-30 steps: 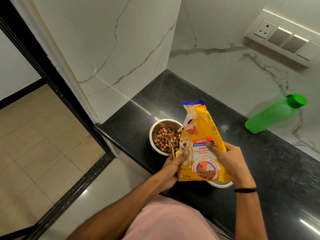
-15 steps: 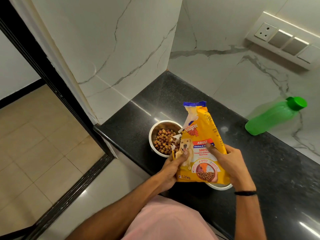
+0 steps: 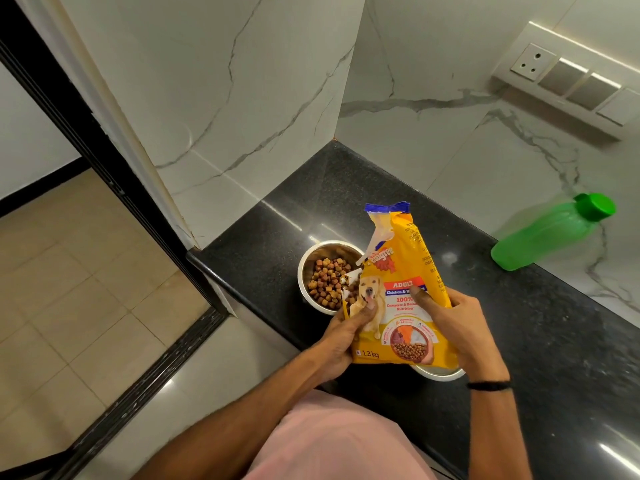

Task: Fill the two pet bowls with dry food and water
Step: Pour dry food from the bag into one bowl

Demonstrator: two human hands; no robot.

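A yellow dry-food bag (image 3: 398, 268) stands tilted above the black counter, held from both sides. My left hand (image 3: 344, 336) grips its lower left corner, thumb on the dog picture. My right hand (image 3: 453, 327) clasps its right edge. Left of the bag, a steel bowl (image 3: 308, 265) holds brown kibble (image 3: 327, 282). A second steel bowl (image 3: 440, 374) shows only a sliver of rim beneath the bag; its contents are hidden. A green water bottle (image 3: 550, 233) with its cap on leans against the marble wall at the right.
The black granite counter (image 3: 561, 341) runs to the right, ending at a corner edge near the kibble bowl. Marble walls close the back and left. A switch panel (image 3: 568, 77) sits high on the right wall. Tiled floor lies at the left.
The bag and both hands have barely shifted; the view has drifted slightly. Grips are unchanged.
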